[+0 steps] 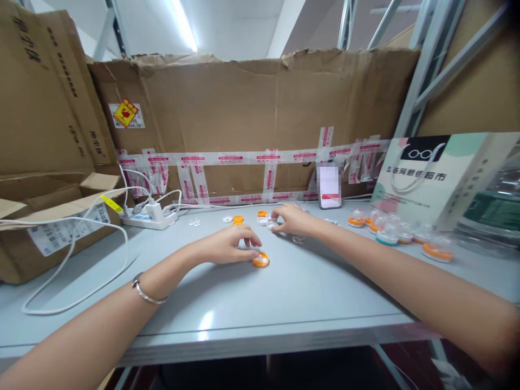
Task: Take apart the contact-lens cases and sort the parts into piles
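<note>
An orange plastic ring (261, 260) with white pieces inside lies on the table. My left hand (231, 245) is beside it, thumb tip at its upper left edge, fingers bent and apart from the thumb. Farther back, my right hand (293, 219) has its thumb and fingertips around a small white round piece (271, 226), partly hidden by the fingers. Left of these fingertips sit a white ring (262, 221) and an orange ring (262, 214). Another white ring (228, 219) and more orange rings (238, 220) lie farther left. Small clear parts (298, 239) show beneath my right wrist.
Several orange, white and teal round pieces with clear tops (387, 237) stand at the right, before a paper bag (422, 179). A phone (330, 187) leans on the cardboard at the back. At left are a power strip (150, 218), a loose white cable (127, 254) and an open carton (52, 238).
</note>
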The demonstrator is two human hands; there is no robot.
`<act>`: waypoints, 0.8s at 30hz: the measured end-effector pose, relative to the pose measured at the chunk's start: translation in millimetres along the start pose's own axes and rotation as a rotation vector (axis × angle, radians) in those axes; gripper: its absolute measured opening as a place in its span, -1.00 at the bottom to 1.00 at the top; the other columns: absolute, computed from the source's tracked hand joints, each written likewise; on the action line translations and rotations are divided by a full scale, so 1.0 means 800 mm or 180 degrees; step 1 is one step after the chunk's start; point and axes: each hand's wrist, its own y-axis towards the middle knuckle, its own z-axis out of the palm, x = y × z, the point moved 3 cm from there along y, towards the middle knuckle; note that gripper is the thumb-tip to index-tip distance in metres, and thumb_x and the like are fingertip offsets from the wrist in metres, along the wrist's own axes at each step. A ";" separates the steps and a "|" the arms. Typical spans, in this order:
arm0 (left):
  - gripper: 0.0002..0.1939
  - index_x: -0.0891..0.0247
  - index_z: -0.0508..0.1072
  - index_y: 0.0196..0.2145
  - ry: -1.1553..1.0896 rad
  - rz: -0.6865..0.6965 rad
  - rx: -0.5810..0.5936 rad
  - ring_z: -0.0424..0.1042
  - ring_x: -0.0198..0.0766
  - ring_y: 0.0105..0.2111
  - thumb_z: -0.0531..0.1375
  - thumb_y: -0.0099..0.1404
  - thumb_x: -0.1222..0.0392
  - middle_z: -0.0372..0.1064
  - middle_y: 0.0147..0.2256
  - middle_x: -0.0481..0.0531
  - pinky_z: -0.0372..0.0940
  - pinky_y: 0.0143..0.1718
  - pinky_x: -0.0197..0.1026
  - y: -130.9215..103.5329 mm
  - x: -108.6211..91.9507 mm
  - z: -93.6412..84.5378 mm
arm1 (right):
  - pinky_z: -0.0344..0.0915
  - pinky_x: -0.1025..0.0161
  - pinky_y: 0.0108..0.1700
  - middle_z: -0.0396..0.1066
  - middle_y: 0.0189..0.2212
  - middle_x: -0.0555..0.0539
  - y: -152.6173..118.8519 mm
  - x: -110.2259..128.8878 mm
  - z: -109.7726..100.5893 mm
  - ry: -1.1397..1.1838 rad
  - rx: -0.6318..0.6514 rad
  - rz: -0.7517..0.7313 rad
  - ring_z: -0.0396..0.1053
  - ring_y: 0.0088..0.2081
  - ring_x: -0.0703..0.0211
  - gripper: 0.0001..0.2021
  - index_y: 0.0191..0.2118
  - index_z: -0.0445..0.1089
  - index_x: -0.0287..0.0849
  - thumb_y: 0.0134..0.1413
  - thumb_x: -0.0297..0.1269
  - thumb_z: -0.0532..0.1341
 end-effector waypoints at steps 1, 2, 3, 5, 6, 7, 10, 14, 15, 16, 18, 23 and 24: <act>-0.74 0.24 0.40 -0.21 0.0003 0.0026 0.0010 0.31 -0.31 -0.26 0.09 0.20 0.08 0.35 -0.23 0.04 0.18 -0.25 -0.29 0.000 0.001 0.001 | 0.15 0.20 -0.16 0.42 -0.24 -0.13 -0.003 0.001 -0.002 0.0046 -0.0043 -0.0010 0.30 -0.15 0.01 -0.71 -0.26 0.37 -0.18 -0.13 -0.15 0.21; -0.76 0.24 0.41 -0.22 0.0007 0.0048 0.0012 0.31 -0.32 -0.27 0.08 0.21 0.11 0.36 -0.24 0.03 0.18 -0.25 -0.30 0.001 0.002 0.001 | 0.16 0.22 -0.16 0.41 -0.22 -0.11 -0.008 0.003 -0.005 0.0162 -0.0047 -0.0052 0.30 -0.16 0.05 -0.71 -0.25 0.37 -0.17 -0.10 -0.13 0.19; -0.78 0.25 0.42 -0.24 0.0011 0.0059 0.0013 0.32 -0.33 -0.28 0.08 0.22 0.13 0.37 -0.26 0.03 0.18 -0.26 -0.30 0.001 0.002 0.001 | 0.18 0.26 -0.19 0.41 -0.22 -0.09 -0.014 0.007 -0.008 0.0353 -0.0001 -0.0137 0.30 -0.18 0.09 -0.71 -0.25 0.37 -0.16 -0.07 -0.10 0.17; -0.81 0.25 0.44 -0.27 0.0028 0.0049 0.0002 0.33 -0.34 -0.32 0.08 0.21 0.17 0.39 -0.30 0.01 0.18 -0.29 -0.32 0.002 0.003 0.002 | 0.20 0.31 -0.27 0.41 -0.27 -0.05 -0.029 0.020 -0.012 0.0871 0.0241 -0.0411 0.32 -0.25 0.17 -0.69 -0.26 0.37 -0.14 -0.04 -0.03 0.14; -0.82 0.25 0.45 -0.29 0.0040 0.0044 0.0005 0.33 -0.35 -0.34 0.09 0.20 0.18 0.40 -0.32 0.00 0.18 -0.31 -0.32 0.002 0.002 0.003 | 0.20 0.32 -0.31 0.41 -0.29 -0.04 -0.037 0.028 -0.012 0.1128 0.0405 -0.0563 0.31 -0.28 0.18 -0.66 -0.26 0.37 -0.14 -0.05 0.01 0.14; -0.83 0.25 0.46 -0.31 0.0047 0.0046 0.0017 0.33 -0.36 -0.36 0.10 0.20 0.19 0.41 -0.35 -0.01 0.18 -0.32 -0.33 0.004 0.001 0.004 | 0.19 0.32 -0.33 0.40 -0.31 -0.04 -0.044 0.035 -0.011 0.1321 0.0554 -0.0695 0.31 -0.30 0.19 -0.63 -0.25 0.37 -0.14 -0.08 0.05 0.15; -0.84 0.27 0.48 -0.35 0.0041 0.0047 0.0093 0.34 -0.37 -0.40 0.14 0.16 0.18 0.43 -0.39 -0.02 0.18 -0.35 -0.35 0.012 0.000 0.008 | 0.17 0.32 -0.36 0.36 -0.36 -0.04 -0.058 0.050 0.001 0.1458 0.0644 -0.0910 0.27 -0.35 0.20 -0.57 -0.26 0.38 -0.16 -0.18 0.08 0.22; -0.84 0.28 0.49 -0.39 0.0183 -0.0260 0.0236 0.34 -0.37 -0.46 0.18 0.08 0.17 0.44 -0.45 -0.04 0.14 -0.43 -0.37 0.030 0.010 0.014 | 0.12 0.33 -0.39 0.30 -0.44 -0.02 -0.053 0.052 0.023 0.1405 0.0364 -0.0886 0.22 -0.40 0.24 -0.65 -0.35 0.39 -0.20 -0.16 0.01 0.23; -0.84 0.28 0.50 -0.41 0.0292 -0.0369 0.0229 0.33 -0.37 -0.47 0.19 0.06 0.17 0.44 -0.47 -0.05 0.13 -0.45 -0.37 0.035 0.014 0.015 | 0.12 0.34 -0.40 0.30 -0.45 -0.02 -0.051 0.051 0.027 0.1399 0.0286 -0.0833 0.22 -0.41 0.25 -0.67 -0.35 0.40 -0.20 -0.14 -0.01 0.22; -0.84 0.28 0.50 -0.42 0.0398 -0.0465 0.0213 0.33 -0.38 -0.49 0.19 0.05 0.17 0.43 -0.49 -0.06 0.11 -0.47 -0.37 0.039 0.017 0.014 | 0.11 0.34 -0.40 0.29 -0.45 -0.01 -0.049 0.049 0.031 0.1392 0.0203 -0.0778 0.21 -0.41 0.25 -0.68 -0.34 0.40 -0.19 -0.12 -0.03 0.22; -0.83 0.28 0.50 -0.44 0.0531 -0.0611 0.0186 0.32 -0.37 -0.51 0.19 0.03 0.14 0.43 -0.51 -0.06 0.09 -0.49 -0.36 0.044 0.022 0.014 | 0.11 0.34 -0.40 0.29 -0.47 -0.01 -0.048 0.046 0.035 0.1370 0.0047 -0.0682 0.21 -0.42 0.26 -0.70 -0.34 0.41 -0.19 -0.11 -0.06 0.21; -0.77 0.29 0.51 -0.42 0.0333 -0.0727 0.0222 0.32 -0.36 -0.51 0.18 0.02 0.09 0.44 -0.51 -0.06 0.07 -0.50 -0.37 0.043 0.023 0.018 | 0.13 0.34 -0.37 0.30 -0.44 -0.02 -0.052 0.049 0.038 0.1450 -0.0066 -0.0662 0.22 -0.40 0.26 -0.69 -0.32 0.41 -0.19 -0.16 -0.06 0.24; -0.77 0.28 0.51 -0.41 0.0340 -0.0702 0.0220 0.31 -0.37 -0.51 0.17 0.03 0.09 0.44 -0.51 -0.06 0.07 -0.51 -0.37 0.042 0.022 0.019 | 0.13 0.34 -0.37 0.31 -0.44 -0.02 -0.053 0.050 0.038 0.1481 -0.0051 -0.0678 0.23 -0.40 0.25 -0.69 -0.33 0.41 -0.20 -0.17 -0.07 0.25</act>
